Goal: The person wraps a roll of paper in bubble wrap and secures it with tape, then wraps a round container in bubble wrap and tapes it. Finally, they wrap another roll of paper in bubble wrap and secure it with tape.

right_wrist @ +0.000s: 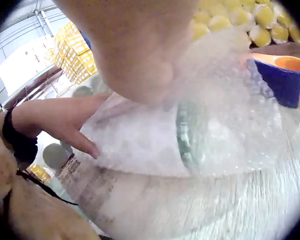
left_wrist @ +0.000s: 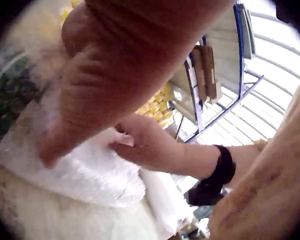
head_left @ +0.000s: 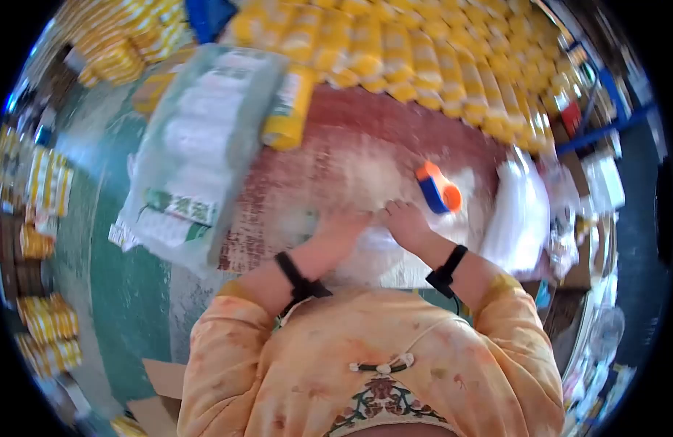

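Observation:
A cylindrical package (right_wrist: 140,137) with a white surface and a green band lies in bubble wrap (right_wrist: 225,135) on the table. My left hand (head_left: 342,227) holds its one end, the thumb (right_wrist: 85,144) along the near side and the other fingers partly hidden. At the other end my right hand (head_left: 408,221) grips the wrap, thumb and fingers bent at its edge in the left wrist view. Both hands lie close together in the head view, where they cover most of the package. A blue and orange tape dispenser (head_left: 440,191) rests beyond the right hand.
The table (head_left: 336,124) has a worn red top. A large clear bag of white packs (head_left: 198,138) stands at its left, beside a yellow cylinder (head_left: 289,109). Many yellow packages (head_left: 424,58) are stacked along the back. Bubble-wrap sheets (head_left: 518,211) lie at the right edge.

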`<state>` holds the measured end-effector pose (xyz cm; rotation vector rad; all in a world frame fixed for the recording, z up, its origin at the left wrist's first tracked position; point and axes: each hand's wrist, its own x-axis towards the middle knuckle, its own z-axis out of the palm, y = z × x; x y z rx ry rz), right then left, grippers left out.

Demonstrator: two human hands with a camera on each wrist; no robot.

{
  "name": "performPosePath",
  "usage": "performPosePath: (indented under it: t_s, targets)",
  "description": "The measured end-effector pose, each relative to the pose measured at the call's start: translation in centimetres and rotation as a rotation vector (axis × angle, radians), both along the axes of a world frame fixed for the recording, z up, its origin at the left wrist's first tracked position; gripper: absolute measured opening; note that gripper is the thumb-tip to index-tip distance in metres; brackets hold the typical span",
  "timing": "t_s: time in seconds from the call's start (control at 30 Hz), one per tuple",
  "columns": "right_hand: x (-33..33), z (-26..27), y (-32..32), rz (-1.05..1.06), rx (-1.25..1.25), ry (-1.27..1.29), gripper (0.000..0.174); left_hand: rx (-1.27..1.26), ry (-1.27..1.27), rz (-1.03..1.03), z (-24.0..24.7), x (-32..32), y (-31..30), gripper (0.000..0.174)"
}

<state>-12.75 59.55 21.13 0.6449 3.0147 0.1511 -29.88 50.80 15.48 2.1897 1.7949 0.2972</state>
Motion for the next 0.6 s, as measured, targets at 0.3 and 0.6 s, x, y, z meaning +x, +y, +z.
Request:
performPosePath:
  t_s: [0.3,0.6]
  targets:
    - [11.7,-2.1,0.2,-0.121,-0.387,0.202,0.023,0.408,0.247,-0.233,2.6,-0.7,-3.6,0.059]
    - [10.9,-4.2,10.2,-1.038,-0.445,0.082,0.043,0.275,0.263,-0.181,3.2,-1.3,1.0,0.061]
